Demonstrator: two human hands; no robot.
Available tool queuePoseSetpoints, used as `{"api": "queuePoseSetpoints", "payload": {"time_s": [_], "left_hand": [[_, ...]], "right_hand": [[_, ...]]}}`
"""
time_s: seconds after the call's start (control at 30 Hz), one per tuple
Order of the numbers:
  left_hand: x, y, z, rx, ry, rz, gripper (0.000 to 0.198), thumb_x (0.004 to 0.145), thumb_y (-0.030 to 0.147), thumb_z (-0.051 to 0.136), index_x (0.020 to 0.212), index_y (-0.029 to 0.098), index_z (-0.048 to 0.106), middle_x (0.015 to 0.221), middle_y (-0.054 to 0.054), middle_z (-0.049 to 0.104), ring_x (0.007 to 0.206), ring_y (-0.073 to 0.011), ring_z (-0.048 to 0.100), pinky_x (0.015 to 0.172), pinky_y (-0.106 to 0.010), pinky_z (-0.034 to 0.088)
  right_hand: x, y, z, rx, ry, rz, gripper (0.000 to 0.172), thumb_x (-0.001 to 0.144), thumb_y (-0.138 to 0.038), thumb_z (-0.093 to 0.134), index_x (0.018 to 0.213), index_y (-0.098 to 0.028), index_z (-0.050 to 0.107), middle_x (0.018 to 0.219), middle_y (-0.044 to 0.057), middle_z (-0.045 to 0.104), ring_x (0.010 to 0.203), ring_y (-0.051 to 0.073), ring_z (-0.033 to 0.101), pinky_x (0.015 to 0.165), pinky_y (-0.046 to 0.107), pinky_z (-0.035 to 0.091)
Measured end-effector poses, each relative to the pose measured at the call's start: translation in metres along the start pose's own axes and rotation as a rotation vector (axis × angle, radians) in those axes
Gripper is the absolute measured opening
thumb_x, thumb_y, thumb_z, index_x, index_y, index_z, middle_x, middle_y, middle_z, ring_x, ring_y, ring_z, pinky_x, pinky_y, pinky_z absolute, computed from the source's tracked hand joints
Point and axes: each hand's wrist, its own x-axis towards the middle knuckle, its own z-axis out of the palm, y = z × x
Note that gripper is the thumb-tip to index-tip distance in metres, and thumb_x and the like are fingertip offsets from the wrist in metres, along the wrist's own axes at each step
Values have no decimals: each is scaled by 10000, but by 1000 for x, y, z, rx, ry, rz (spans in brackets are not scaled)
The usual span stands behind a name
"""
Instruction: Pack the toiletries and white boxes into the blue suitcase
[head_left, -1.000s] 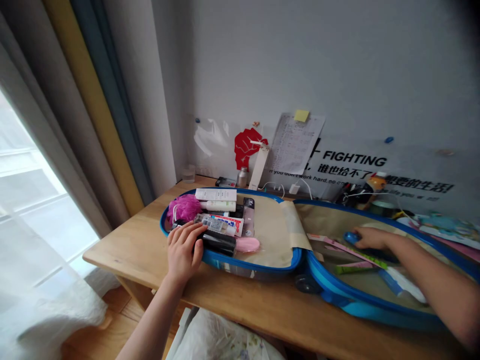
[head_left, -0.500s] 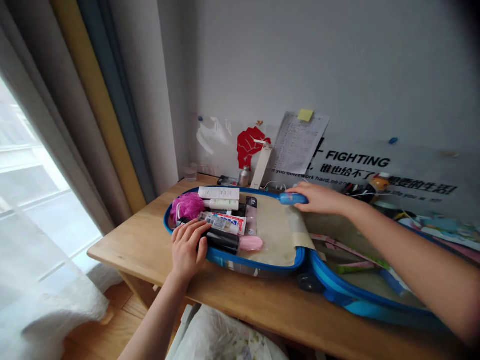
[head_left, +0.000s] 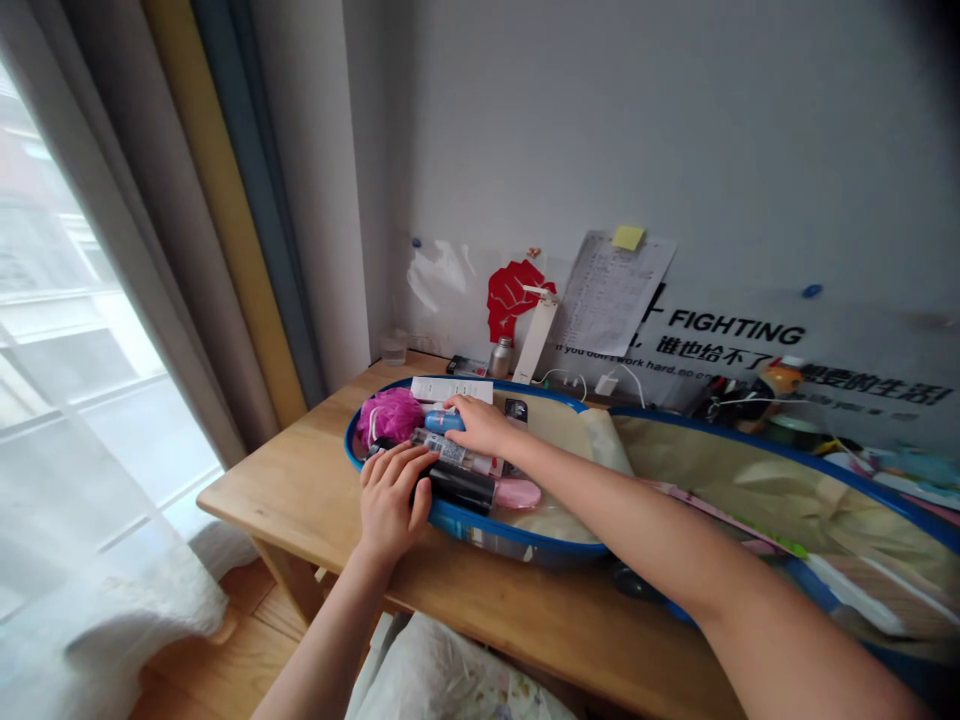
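Note:
A blue-rimmed suitcase (head_left: 551, 545) lies spread wide on the desk, its left half holding toiletries. My right hand (head_left: 480, 425) is closed on a small blue bottle (head_left: 444, 420), held over the toiletries beside a magenta bath puff (head_left: 394, 415). My left hand (head_left: 396, 495) lies over the suitcase's near left rim, fingers extended across the end of a black hairbrush-like item with a black handle (head_left: 457, 485) and a pink end (head_left: 517, 493). Under and around my right hand are a clear labelled tube (head_left: 442, 445) and a white box (head_left: 451, 388).
The suitcase's right half (head_left: 705, 460) holds a pink and green strip (head_left: 739, 520) and a white-edged item (head_left: 855, 595). Behind stand a metal bottle (head_left: 501, 355), a white lamp (head_left: 534, 340) and a clear cup (head_left: 394, 347). Curtains (head_left: 225, 200) hang left of the wooden desk (head_left: 300, 470).
My right hand has carried the blue bottle left, from the suitcase's hinge side to over the toiletries. My left hand stays on the rim. The view has shifted slightly.

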Motion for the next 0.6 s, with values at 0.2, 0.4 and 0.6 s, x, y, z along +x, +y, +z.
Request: {"api": "queuePoseSetpoints", "payload": {"time_s": [0.2,0.4,0.6], "left_hand": [[0,0,0,-13,6,7,349,1004,308,397,1127,243,717,1145,-57,752,1146,-250,632,1027,-421,374],[1,0,0,-11,19,23,337,1003,288,401,1132,237,708,1135,-56,754,1138,-251,635,1023,-418,370],[1,-2,0,-10,28,65,322,1006,268,412,1146,224,699,1147,-56,751,1128,-249,635,1000,-408,378]], "right_hand": [[6,-5,6,41,18,-52,204,880,-236,667,1082,-210,665,1139,86,699,1113,216,630,964,350,471],[12,-7,7,79,17,-84,176,857,-162,679,1025,-200,710,1101,75,724,1087,203,649,975,335,468],[10,-4,-6,121,32,-91,201,846,-213,704,1044,-224,739,1117,58,736,1070,192,670,958,320,488]]}}
